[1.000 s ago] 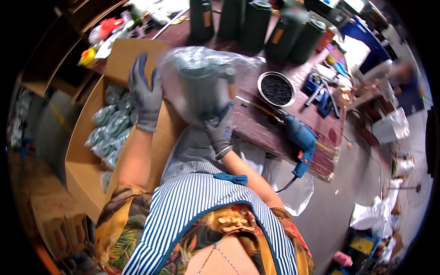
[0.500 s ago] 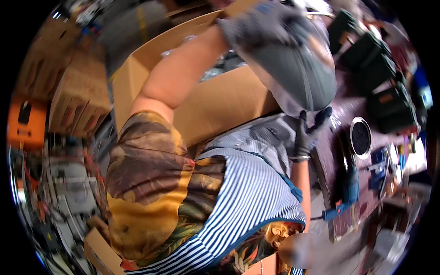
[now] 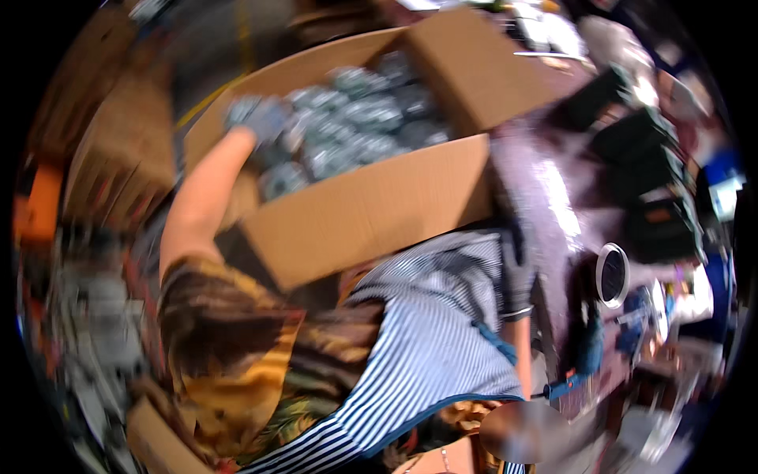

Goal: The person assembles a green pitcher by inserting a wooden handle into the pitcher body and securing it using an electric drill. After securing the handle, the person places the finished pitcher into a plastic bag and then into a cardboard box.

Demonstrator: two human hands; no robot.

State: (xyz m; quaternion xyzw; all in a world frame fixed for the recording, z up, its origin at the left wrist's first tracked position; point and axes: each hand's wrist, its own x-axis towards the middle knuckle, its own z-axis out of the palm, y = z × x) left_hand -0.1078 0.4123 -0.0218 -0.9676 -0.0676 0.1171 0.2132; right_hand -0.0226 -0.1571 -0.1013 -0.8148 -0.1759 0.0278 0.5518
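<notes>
Inside the cardboard box (image 3: 371,209), your left hand (image 3: 257,118) had dropped among wrapped bundles (image 3: 355,118), grip unclear; your right hand (image 3: 517,272), grip also unclear, rested by the table (image 3: 545,197).

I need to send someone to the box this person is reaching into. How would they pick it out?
Beside the purple workbench stands a big open cardboard box. The gloved left hand reaches inside. Unlike the neighbouring cartons, it is full of clear-bagged grey parts.
</notes>
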